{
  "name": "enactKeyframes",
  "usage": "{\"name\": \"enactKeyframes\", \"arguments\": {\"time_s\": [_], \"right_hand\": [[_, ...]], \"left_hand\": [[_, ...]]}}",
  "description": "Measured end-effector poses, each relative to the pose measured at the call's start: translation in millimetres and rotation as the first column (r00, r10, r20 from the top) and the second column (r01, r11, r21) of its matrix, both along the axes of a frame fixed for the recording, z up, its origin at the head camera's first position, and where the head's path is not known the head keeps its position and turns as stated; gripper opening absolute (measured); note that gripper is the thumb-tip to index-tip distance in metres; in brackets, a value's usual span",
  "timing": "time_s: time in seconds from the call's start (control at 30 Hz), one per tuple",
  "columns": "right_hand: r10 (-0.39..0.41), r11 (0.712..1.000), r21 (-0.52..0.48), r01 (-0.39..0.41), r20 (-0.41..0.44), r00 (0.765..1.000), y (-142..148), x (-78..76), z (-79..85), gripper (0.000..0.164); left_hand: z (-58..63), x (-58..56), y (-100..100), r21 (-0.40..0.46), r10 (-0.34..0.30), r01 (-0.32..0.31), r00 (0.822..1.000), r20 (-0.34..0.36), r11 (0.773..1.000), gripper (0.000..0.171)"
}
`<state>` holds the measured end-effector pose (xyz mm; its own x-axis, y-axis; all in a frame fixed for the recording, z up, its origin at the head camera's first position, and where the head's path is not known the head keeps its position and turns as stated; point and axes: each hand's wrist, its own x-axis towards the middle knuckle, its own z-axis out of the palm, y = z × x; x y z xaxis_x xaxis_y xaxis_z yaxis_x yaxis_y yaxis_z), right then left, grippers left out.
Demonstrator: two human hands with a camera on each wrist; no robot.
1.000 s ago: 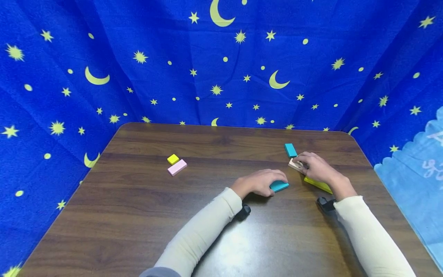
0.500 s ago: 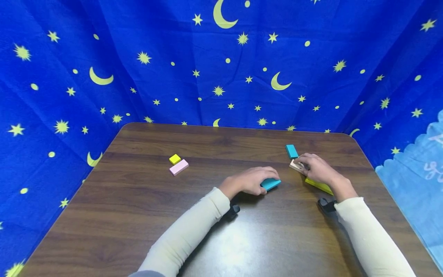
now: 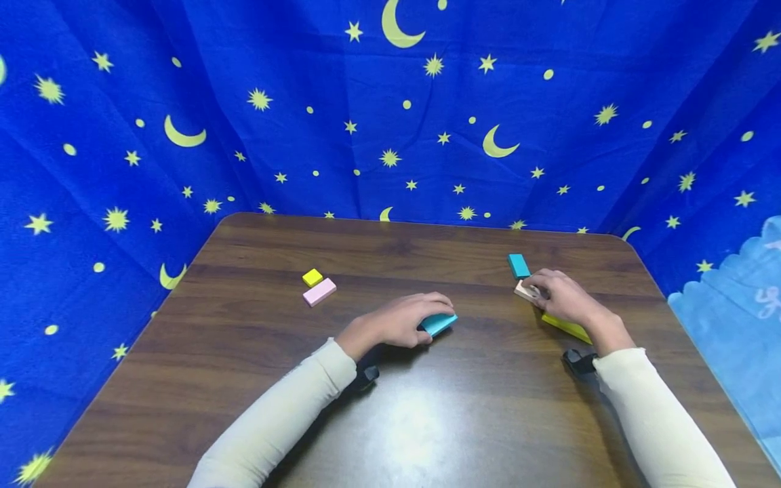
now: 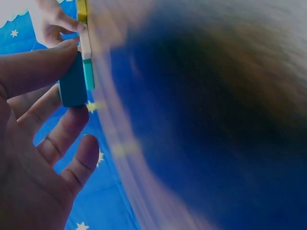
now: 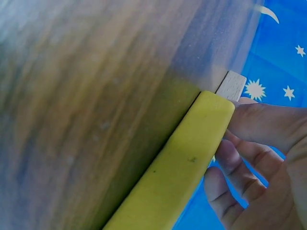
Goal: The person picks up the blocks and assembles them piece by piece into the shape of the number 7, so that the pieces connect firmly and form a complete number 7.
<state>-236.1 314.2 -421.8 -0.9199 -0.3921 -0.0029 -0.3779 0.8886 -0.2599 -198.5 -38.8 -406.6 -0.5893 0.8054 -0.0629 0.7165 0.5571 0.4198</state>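
My left hand (image 3: pixel 399 322) holds a teal block (image 3: pixel 438 324) near the middle of the table. In the left wrist view, the thumb and fingertips pinch that block (image 4: pixel 74 81). Whether its underside touches the table cannot be told. Farther right, my right hand (image 3: pixel 564 298) has its fingers on a pale wooden block (image 3: pixel 526 291), partly covered by them. The right wrist view shows the thumb beside this wooden block (image 5: pixel 231 86). A long yellow block (image 3: pixel 566 328) lies at its near end, partly under the hand. At its far end lies a second teal block (image 3: pixel 518 266).
On the left of the brown table (image 3: pixel 213 339), a pink block (image 3: pixel 320 292) lies beside a small yellow block (image 3: pixel 312 277). Dark wrist mounts (image 3: pixel 578 364) sit under both forearms. A blue star-patterned cloth (image 3: pixel 342 163) hangs behind the table.
My left hand has moved left with the teal block, away from the right hand. The right hand stays at the wooden block. The head view has shifted slightly.
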Motion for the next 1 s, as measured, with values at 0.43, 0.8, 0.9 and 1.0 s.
{"name": "enactKeyframes", "arguments": {"time_s": [0.43,0.8,0.9,1.0], "right_hand": [[0.024,1.000,0.012,-0.024,-0.014,1.000,-1,1.0,3.7,0.033],[0.034,0.999,0.010,-0.034,-0.023,0.999,-2,0.9,3.2,0.033],[0.018,1.000,0.012,-0.018,-0.007,1.000,-3,1.2,3.5,0.032],[0.003,1.000,0.014,-0.003,0.000,1.000,-3,1.7,3.7,0.033]], "left_hand": [[-5.1,12.1,-23,0.011,0.041,-0.040,0.999,-0.033,0.999,0.057],[-5.4,32.5,-49,-0.029,0.056,-0.057,0.998,-0.039,0.998,0.056],[-5.2,38.8,-55,-0.044,0.062,-0.063,0.998,-0.027,0.997,0.056],[-7.1,43.4,-59,-0.053,0.072,-0.073,0.997,-0.007,0.996,0.056]]}}
